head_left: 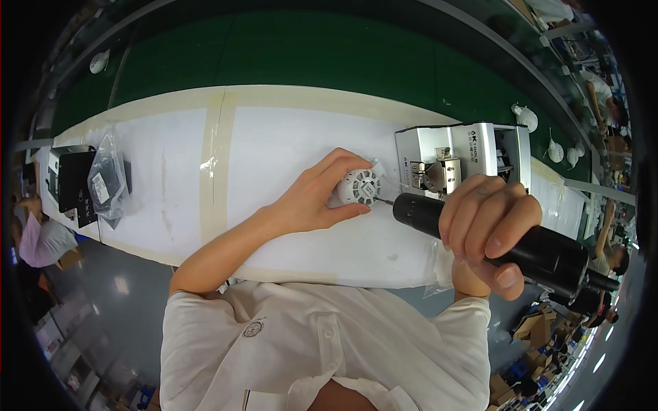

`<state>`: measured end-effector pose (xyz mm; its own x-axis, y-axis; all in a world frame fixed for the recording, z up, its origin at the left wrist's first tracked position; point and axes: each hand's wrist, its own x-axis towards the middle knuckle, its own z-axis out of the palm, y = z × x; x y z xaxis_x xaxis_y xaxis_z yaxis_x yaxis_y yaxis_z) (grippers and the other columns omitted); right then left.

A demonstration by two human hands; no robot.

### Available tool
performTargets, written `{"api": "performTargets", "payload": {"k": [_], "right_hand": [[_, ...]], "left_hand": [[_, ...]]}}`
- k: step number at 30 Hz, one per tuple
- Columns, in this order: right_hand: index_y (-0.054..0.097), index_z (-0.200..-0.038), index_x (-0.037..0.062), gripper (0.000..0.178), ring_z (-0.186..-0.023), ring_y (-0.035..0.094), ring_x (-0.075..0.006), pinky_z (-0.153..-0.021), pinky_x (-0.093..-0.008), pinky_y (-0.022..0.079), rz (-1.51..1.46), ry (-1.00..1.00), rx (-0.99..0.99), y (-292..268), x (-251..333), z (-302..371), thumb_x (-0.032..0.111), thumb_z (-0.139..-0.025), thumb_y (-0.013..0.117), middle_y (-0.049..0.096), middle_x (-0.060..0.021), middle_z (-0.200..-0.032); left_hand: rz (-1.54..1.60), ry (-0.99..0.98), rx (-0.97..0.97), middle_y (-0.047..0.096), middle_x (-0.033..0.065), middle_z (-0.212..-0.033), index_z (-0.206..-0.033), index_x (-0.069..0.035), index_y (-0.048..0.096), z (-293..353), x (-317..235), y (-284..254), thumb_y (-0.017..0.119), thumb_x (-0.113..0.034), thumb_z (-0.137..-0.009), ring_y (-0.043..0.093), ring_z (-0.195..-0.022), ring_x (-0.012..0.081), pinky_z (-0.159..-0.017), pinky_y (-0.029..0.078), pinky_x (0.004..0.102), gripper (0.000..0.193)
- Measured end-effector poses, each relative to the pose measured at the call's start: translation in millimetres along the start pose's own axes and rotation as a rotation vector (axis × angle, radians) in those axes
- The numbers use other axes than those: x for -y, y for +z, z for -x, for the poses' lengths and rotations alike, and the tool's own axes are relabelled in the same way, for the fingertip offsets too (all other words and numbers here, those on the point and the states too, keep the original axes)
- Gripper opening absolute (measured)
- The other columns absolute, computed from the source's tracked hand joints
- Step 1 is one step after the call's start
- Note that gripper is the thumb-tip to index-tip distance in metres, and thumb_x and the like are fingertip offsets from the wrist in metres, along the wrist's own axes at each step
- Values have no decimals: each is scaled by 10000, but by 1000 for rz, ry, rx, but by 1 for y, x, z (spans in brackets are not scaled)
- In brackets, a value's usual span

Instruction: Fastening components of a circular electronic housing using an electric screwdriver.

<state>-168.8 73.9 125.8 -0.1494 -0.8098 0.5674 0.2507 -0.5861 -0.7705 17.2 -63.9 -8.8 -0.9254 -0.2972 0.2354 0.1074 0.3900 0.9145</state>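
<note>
While the white vented device [363, 186] is clamped between thumb and fingers of the left hand [317, 195], presumably for steadiness, the black screwdriver [419, 214], enclosed by the right hand [488, 229], is angled leftward to the device's edge; a silver machine [471, 149] is stationed just beyond that hand, probably for easy reach.

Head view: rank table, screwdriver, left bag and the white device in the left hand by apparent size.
1. Table
2. Screwdriver, perhaps enlarged by nearness to the camera
3. Left bag
4. White device
</note>
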Motion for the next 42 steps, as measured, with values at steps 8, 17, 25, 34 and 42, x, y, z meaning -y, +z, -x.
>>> {"api": "performTargets", "payload": {"k": [8, 17, 25, 34, 42], "right_hand": [[565, -939, 116, 209, -476, 550, -108, -503, -240, 494, 78, -6, 22, -5, -13, -1, 216, -817, 702, 598, 22, -610], [546, -951, 130, 205, -470, 549, -95, -492, -235, 496, 75, 14, -25, -4, -20, 0, 236, -838, 679, 587, 42, -602], [542, -962, 125, 215, -479, 551, -98, -491, -232, 490, 66, -31, -43, -2, -29, 5, 226, -835, 683, 590, 38, -611], [561, -974, 150, 251, -525, 609, -95, -518, -214, 514, -31, -176, 11, -23, 41, 5, 231, -816, 738, 670, 30, -683], [542, -1029, 160, 301, -517, 587, -55, -563, -205, 501, 78, -215, -61, -34, 56, 2, 342, -831, 678, 636, 76, -648]], "left_hand": [[19, 9, 5, 566, 75, -1230, -1330, -84, 549, 0, 1, -2, 809, -142, -837, 583, -930, 235, -769, 480, 300, 560], [53, -35, 43, 559, 76, -1237, -1338, -89, 540, -1, 0, -5, 798, -155, -848, 581, -930, 236, -777, 475, 302, 558], [95, -55, 49, 565, 73, -1221, -1326, -85, 558, 3, -1, -9, 793, -130, -843, 582, -956, 242, -825, 475, 321, 540], [620, -184, 821, 653, 118, -1293, -1288, -9, 643, 64, 2, -147, 755, -84, -833, 615, -1100, 252, -1007, 460, 359, 474], [746, -330, 508, 700, 226, -1143, -1116, 42, 702, 109, -49, -177, 823, -193, -787, 679, -1015, 325, -957, 528, 432, 422]]}}
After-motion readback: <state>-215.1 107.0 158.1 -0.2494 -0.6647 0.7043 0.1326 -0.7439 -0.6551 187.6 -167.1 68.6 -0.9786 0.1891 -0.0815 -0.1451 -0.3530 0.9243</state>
